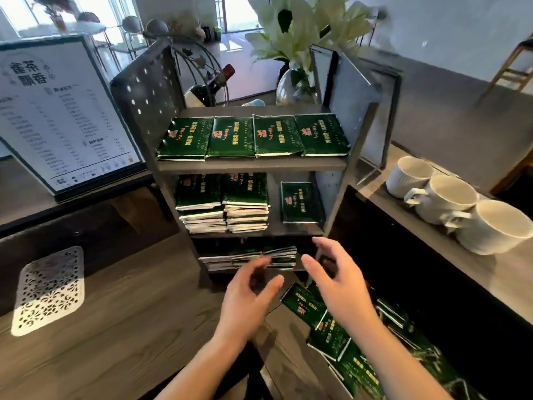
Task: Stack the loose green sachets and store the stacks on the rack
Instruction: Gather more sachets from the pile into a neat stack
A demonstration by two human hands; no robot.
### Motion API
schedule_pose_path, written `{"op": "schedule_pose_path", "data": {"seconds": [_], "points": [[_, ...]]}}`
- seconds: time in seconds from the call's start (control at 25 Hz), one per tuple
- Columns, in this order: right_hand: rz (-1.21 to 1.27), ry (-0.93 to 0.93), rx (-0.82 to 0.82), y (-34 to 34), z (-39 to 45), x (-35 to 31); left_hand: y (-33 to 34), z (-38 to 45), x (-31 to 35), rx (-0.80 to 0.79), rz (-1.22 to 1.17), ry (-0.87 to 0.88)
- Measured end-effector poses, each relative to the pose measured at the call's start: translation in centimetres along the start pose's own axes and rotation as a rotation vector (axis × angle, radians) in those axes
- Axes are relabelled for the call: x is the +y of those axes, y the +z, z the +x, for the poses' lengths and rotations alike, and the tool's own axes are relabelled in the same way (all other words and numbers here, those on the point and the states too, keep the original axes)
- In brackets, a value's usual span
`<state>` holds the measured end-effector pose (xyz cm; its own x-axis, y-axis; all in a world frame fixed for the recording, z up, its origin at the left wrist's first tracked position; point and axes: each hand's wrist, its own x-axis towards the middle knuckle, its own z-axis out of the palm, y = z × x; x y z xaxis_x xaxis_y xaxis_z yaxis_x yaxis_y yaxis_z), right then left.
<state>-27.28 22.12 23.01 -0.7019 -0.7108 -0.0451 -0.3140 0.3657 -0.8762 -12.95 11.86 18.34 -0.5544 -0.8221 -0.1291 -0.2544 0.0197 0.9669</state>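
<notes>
Four dark green sachets [253, 137] with gold print line the rack's [340, 203] top shelf, stacks fill the lower shelves, and loose ones [331, 327] lie on the bench [115, 327]. Both the left hand [248, 295] and right hand [337, 281] hover before the bottom shelf, fingers released, holding nothing. White cups [450, 197] stand right, a menu board [63, 111] left.

Dark green sachets [253, 137] with red and gold print and pale swirls fill the grey rack [340, 203], its side panels dotted with holes. Far left, a white menu board [66, 111] carries dark lettering. Near left lies a white lace-patterned mat [49, 290] on brown woodgrain. Right, cream mugs [450, 203].
</notes>
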Motion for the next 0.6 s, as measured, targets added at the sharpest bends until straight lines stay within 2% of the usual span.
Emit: {"op": "schedule_pose_path", "data": {"seconds": [0.24, 0.6], "points": [[-0.133, 0.06, -0.007, -5.4, -6.7, 6.6, 4.2, -2.2, 0.5, -0.313, 0.228, 0.168], [-0.26, 0.283, 0.039, -8.6, -14.5, 13.9, 10.9, -3.6, -1.2, -0.751, 0.497, 0.26]]}}
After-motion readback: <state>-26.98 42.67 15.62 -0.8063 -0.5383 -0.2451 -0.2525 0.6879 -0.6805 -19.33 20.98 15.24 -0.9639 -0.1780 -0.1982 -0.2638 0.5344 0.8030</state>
